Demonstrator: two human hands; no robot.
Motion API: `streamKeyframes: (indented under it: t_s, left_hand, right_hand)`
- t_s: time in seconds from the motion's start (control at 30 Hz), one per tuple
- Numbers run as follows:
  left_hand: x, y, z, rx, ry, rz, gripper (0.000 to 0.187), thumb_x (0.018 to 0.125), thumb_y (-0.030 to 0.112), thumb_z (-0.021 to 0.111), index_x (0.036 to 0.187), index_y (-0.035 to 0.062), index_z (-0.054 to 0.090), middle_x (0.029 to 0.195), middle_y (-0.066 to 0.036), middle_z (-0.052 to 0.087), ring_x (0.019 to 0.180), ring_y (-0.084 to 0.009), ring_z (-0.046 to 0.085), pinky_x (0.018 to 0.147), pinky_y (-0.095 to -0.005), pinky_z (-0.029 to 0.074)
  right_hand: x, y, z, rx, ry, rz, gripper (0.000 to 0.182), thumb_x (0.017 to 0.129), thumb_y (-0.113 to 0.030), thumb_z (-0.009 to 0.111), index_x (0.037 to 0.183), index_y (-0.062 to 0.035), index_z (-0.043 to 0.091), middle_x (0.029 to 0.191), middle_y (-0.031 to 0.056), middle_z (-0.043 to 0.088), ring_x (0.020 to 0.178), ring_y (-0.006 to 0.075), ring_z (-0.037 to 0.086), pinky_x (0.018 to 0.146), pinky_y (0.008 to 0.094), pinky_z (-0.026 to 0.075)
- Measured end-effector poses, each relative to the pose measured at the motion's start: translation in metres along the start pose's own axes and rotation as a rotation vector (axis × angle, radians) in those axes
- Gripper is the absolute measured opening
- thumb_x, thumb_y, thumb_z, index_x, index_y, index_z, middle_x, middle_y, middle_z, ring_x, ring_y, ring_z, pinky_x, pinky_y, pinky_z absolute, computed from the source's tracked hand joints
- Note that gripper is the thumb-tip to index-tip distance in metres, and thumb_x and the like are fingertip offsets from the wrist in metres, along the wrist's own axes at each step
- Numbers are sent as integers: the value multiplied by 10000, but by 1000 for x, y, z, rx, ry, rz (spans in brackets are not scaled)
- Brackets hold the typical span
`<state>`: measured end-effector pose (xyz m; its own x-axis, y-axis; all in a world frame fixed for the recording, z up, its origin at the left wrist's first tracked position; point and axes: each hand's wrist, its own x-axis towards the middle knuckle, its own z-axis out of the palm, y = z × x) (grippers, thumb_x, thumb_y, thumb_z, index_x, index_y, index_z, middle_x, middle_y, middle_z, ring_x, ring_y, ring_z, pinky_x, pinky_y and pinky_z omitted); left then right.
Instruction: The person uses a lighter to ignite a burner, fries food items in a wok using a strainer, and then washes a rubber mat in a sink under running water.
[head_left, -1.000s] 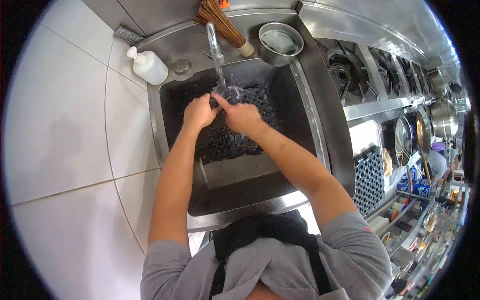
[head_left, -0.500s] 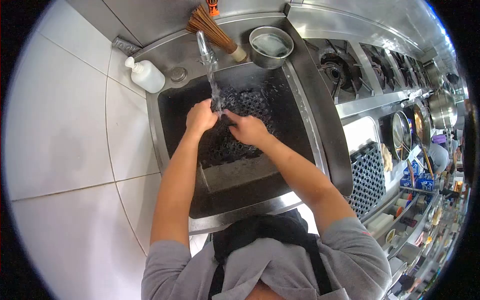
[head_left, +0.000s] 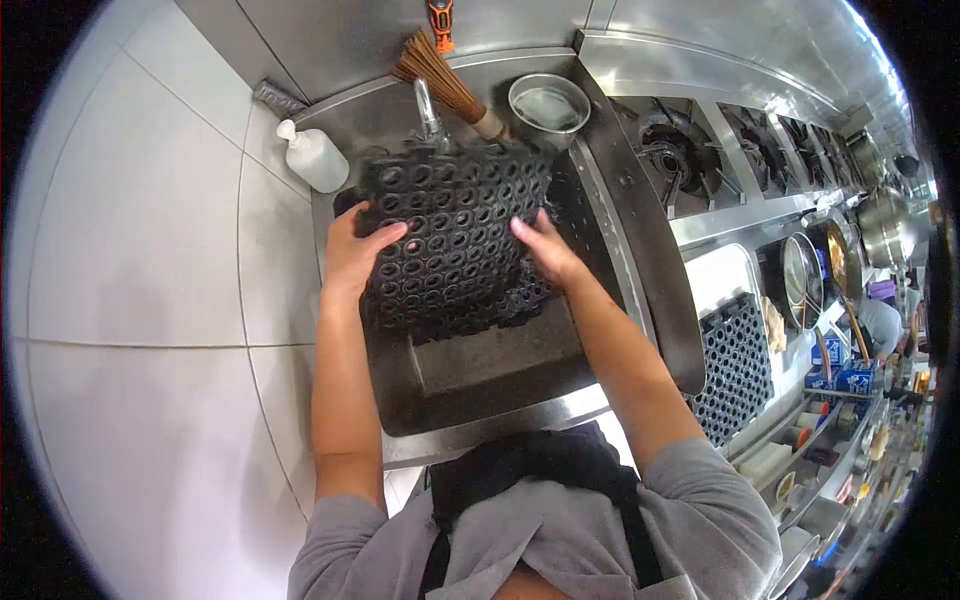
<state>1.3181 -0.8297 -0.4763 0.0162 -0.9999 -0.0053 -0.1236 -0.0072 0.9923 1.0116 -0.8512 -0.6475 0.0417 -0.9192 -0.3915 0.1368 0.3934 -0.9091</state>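
Note:
A black rubber mat [head_left: 450, 225] full of round holes is held up over the sink [head_left: 470, 400]. My left hand [head_left: 357, 247] grips its left side, thumb on the near face and fingers behind. On the right side, my right hand [head_left: 548, 247] holds it the same way, its fingers mostly hidden. Beyond the mat's top edge rises the faucet [head_left: 428, 110]; the mat hides the spot under its spout. More black perforated matting [head_left: 528, 290] shows in the sink below the right hand.
A white pump bottle [head_left: 316, 160], a bundled stick brush [head_left: 455, 90] and a metal bowl [head_left: 549, 104] of cloudy liquid stand along the sink's back ledge. To the right are stove burners [head_left: 668, 150] and another perforated mat [head_left: 733, 370] on the floor side. White tile wall [head_left: 140, 250] borders the left.
Both hands were close together under the running water, low in the sink. Now they are apart, and the mat has been lifted up between them, covering the water stream.

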Motion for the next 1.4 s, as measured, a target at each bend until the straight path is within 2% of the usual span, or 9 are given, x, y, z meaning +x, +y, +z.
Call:
streamKeyframes:
  t_s: [0.07,0.13,0.4,0.57,0.7,0.8,1.0,1.2,1.4]
  left_hand:
    - [-4,-13,-16,-193,24,-4,321,788,73,792,1066,-30,667,944,-97,720,803,-148,671,734,-301,540]
    - [-13,-24,-31,-401,-27,-72,470,793,60,754,1214,-43,574,1038,-137,703,916,-252,707,777,-423,598]
    - [-68,-40,-39,-695,36,-9,425,874,70,686,1270,36,537,1048,-113,669,847,-258,672,708,-433,597]
    - [-66,-75,-49,-636,162,-68,551,836,38,687,1347,-16,488,1260,-122,618,1147,-236,600,981,-420,478]
    - [-114,-92,-51,-351,542,-267,533,798,-65,571,1323,-2,505,1193,-103,618,1078,-195,583,870,-302,481]
    - [-177,-118,-31,-253,574,-196,436,812,-76,561,1241,3,548,1149,-98,619,1041,-191,590,885,-296,486]
    - [-266,-121,7,-165,619,-255,329,843,-93,543,1153,10,576,1131,-103,631,1070,-191,599,970,-326,473]
    - [-266,-139,22,-43,605,-238,271,901,42,632,1170,15,605,1131,-92,653,1049,-179,597,966,-318,458]
    - [-187,-150,51,-409,426,-375,519,950,388,670,1272,-8,579,1256,-126,634,1172,-224,580,1022,-348,424]
  right_hand:
    - [-10,-44,2,108,-151,-114,1003,814,-464,798,1528,21,287,1535,222,382,1404,314,399,1158,420,312]
    - [-7,-59,-4,195,-230,-118,477,858,-223,786,1263,-54,598,1180,67,681,1087,200,611,1016,381,439]
    - [-93,-141,2,75,-506,-71,575,726,-61,839,1253,-37,611,1134,72,699,1054,197,636,993,368,478]
    - [-135,-202,31,-458,-453,-452,538,741,-144,821,1220,15,632,1087,138,715,1032,249,666,957,360,490]
    - [-169,-167,54,-1042,-318,-874,493,779,-237,763,1223,-57,646,1061,237,687,1011,368,679,893,430,531]
    - [-211,-100,68,-1492,-498,-477,557,806,-170,681,1349,-144,557,923,209,710,893,380,698,823,487,567]
    - [-232,-5,40,-1565,-873,-191,540,806,-167,649,1344,-149,600,1164,194,681,1087,370,650,951,486,521]
    - [-197,-99,41,-1312,-564,-148,595,773,-211,776,1321,-67,596,1217,190,669,1115,356,642,974,406,518]
    - [-188,-166,-6,-353,-306,-121,506,770,-79,805,1194,106,600,1125,198,697,1003,290,690,1004,379,489]
